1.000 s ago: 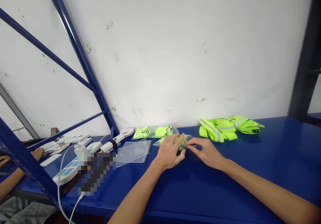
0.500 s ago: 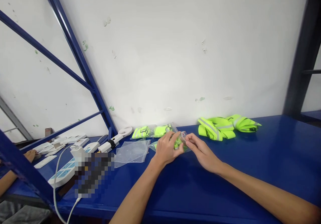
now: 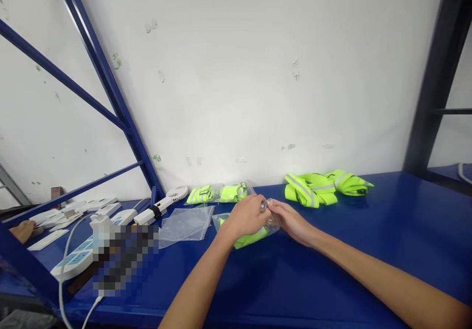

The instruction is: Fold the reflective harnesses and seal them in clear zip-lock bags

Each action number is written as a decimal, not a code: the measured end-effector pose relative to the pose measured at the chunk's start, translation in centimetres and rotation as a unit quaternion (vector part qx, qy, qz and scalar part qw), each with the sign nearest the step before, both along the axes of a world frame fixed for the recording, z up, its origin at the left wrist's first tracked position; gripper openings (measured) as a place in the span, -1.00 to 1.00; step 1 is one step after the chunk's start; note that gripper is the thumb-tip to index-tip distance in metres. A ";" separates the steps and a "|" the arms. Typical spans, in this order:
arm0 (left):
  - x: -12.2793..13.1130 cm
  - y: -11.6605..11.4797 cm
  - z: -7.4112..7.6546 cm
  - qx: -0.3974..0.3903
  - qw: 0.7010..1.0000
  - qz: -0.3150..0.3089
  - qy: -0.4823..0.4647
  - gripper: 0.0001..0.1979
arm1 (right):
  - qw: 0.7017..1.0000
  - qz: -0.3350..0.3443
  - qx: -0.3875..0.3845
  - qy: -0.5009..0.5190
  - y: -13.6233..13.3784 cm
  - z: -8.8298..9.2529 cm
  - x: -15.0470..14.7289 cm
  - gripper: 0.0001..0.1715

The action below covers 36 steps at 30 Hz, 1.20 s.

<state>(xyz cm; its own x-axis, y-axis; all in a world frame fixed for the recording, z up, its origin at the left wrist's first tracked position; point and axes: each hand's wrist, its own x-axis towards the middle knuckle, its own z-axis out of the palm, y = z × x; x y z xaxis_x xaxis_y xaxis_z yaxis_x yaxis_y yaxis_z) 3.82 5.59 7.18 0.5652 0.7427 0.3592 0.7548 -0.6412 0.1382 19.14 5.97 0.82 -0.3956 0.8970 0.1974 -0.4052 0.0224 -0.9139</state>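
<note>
Low over the blue table, a clear plastic bag [image 3: 252,238] with a folded neon-yellow reflective strap inside is held between both hands. My left hand [image 3: 248,217] is closed on the bag's top edge and covers part of it. With thumb and fingers pinched, my right hand [image 3: 293,221] grips the upper right corner of the same bag. Left of the hands lie flat clear plastic bags [image 3: 188,224]. Behind them, against the wall, rest two filled bags, a left one [image 3: 201,194] and a right one [image 3: 233,192], each with yellow reflective material.
Loose yellow reflective straps [image 3: 313,191] lie bundled at the back right of the blue table [image 3: 350,260]. To the left are a white handheld fan [image 3: 176,194], a power strip [image 3: 75,257] with cables and a blue metal frame [image 3: 106,78]. Another person's hand [image 3: 22,230] shows at far left.
The left hand has turned over and closed on the bag's top, and the right hand has pinched its corner. The bag now tilts, showing more of its lower part. The view has shifted slightly right.
</note>
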 end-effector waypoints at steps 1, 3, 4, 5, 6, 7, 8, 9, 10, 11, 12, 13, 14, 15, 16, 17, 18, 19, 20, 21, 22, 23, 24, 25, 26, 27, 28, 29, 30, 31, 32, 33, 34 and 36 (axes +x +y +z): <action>0.1 0.2 0.1 -0.005 1.000 0.012 -0.007 -0.82 | 1.000 -0.002 0.007 -0.006 0.0 0.0 0.0 -0.69; 0.3 0.6 0.0 -0.005 0.999 0.039 -0.031 -0.80 | 0.999 -0.015 0.030 -0.028 0.1 0.0 0.2 -0.66; 0.3 0.9 -0.1 -0.006 0.998 0.050 -0.047 -0.79 | 0.997 -0.024 0.048 -0.048 0.2 0.0 0.3 -0.66; 0.2 1.2 -0.3 -0.011 0.996 0.054 -0.065 -0.79 | 0.995 -0.036 0.068 -0.071 0.2 0.1 0.4 -0.65; 0.1 1.6 -0.5 -0.018 0.995 0.049 -0.082 -0.80 | 0.990 -0.051 0.089 -0.094 0.3 0.1 0.5 -0.64; 0.0 2.0 -0.7 -0.025 0.994 0.039 -0.098 -0.81 | 0.986 -0.067 0.105 -0.114 0.3 0.2 0.6 -0.62; -0.3 2.4 -1.0 -0.029 0.993 0.025 -0.111 -0.81 | 0.982 -0.081 0.110 -0.127 0.4 0.2 0.7 -0.61; -0.5 2.7 -1.2 -0.030 0.992 0.011 -0.122 -0.80 | 0.981 -0.091 0.104 -0.134 0.4 0.2 0.7 -0.59; -0.7 3.1 -1.4 -0.027 0.991 0.000 -0.131 -0.79 | 0.982 -0.094 0.088 -0.136 0.4 0.2 0.7 -0.58; -0.9 3.4 -1.6 -0.021 0.990 -0.007 -0.139 -0.78 | 0.984 -0.092 0.068 -0.134 0.4 0.2 0.7 -0.57; -1.1 3.6 -1.8 -0.015 0.989 -0.010 -0.144 -0.77 | 0.986 -0.086 0.050 -0.132 0.3 0.1 0.7 -0.58; -1.3 3.7 -1.9 -0.008 0.989 -0.009 -0.149 -0.76 | 0.988 -0.080 0.036 -0.130 0.3 0.1 0.6 -0.58; -1.4 3.8 -2.0 -0.002 0.988 -0.007 -0.153 -0.75 | 0.988 -0.078 0.031 -0.133 0.2 0.1 0.6 -0.60; -1.4 3.8 -2.1 0.004 0.988 -0.005 -0.155 -0.75 | 0.986 -0.081 0.029 -0.140 0.2 0.2 0.6 -0.61; -1.5 3.8 -2.2 0.009 0.988 -0.003 -0.157 -0.74 | 0.984 -0.089 0.027 -0.150 0.2 0.2 0.5 -0.61; -1.5 3.8 -2.3 0.012 0.987 -0.002 -0.158 -0.74 | 0.981 -0.101 0.025 -0.161 0.2 0.2 0.5 -0.60; -1.5 3.7 -2.3 0.014 0.987 0.000 -0.159 -0.75 | 0.978 -0.113 0.022 -0.172 0.2 0.2 0.5 -0.59; -1.5 3.7 -2.4 0.014 0.987 0.001 -0.160 -0.75 | 0.976 -0.124 0.017 -0.179 0.2 0.1 0.4 -0.58; -1.5 3.7 -2.5 0.013 0.987 0.002 -0.163 -0.76 | 0.974 -0.132 0.013 -0.182 0.3 0.0 0.4 -0.57; -1.5 3.7 -2.5 0.011 0.986 0.002 -0.168 -0.76 | 0.974 -0.139 0.008 -0.179 0.4 -0.1 0.3 -0.56; -1.5 3.7 -2.6 0.010 0.985 0.001 -0.173 -0.76 | 0.974 -0.144 0.004 -0.174 0.5 -0.3 0.3 -0.56; -1.5 3.7 -2.6 0.008 0.984 -0.003 -0.180 -0.76 | 0.975 -0.147 -0.001 -0.169 0.6 -0.4 0.2 -0.58; -1.5 3.7 -2.7 0.007 0.982 -0.007 -0.187 -0.76 | 0.975 -0.145 -0.006 -0.166 0.7 -0.6 0.2 -0.58; -1.5 3.7 -2.7 0.006 0.981 -0.012 -0.192 -0.75 | 0.976 -0.138 -0.009 -0.166 0.8 -0.7 0.2 -0.56; -1.5 3.7 -2.7 0.004 0.980 -0.017 -0.197 -0.75 | 0.977 -0.126 -0.006 -0.169 0.8 -0.8 0.3 -0.55; -1.5 3.7 -2.7 0.003 0.980 -0.020 -0.200 -0.75 | 0.978 -0.113 0.003 -0.175 0.9 -0.9 0.3 -0.56; -1.4 3.7 -2.7 0.002 0.979 -0.021 -0.202 -0.75 | 0.978 -0.101 0.017 -0.182 0.9 -0.9 0.4 -0.58; -1.4 3.7 -2.7 0.001 0.979 -0.021 -0.203 -0.75 | 0.977 -0.097 0.031 -0.187 0.9 -1.0 0.5 -0.61; -1.4 3.7 -2.7 0.002 0.979 -0.019 -0.203 -0.76 | 0.976 -0.099 0.043 -0.191 0.9 -1.0 0.5 -0.62; -1.4 3.7 -2.7 0.003 0.980 -0.015 -0.200 -0.77 | 0.975 -0.104 0.047 -0.193 0.9 -1.0 0.5 -0.63; -1.3 3.7 -2.7 0.004 0.980 -0.012 -0.196 -0.78 | 0.974 -0.110 0.043 -0.192 1.0 -1.1 0.5 -0.64; -1.3 3.7 -2.7 0.005 0.982 -0.008 -0.191 -0.79 | 0.975 -0.112 0.034 -0.188 1.1 -1.2 0.5 -0.66; -1.3 3.6 -2.8 0.006 0.982 -0.006 -0.186 -0.80 | 0.977 -0.111 0.021 -0.182 1.2 -1.2 0.5 -0.67; -1.2 3.6 -2.8 0.005 0.983 -0.003 -0.181 -0.81 | 0.980 -0.105 0.001 -0.167 1.5 -1.4 0.5 -0.69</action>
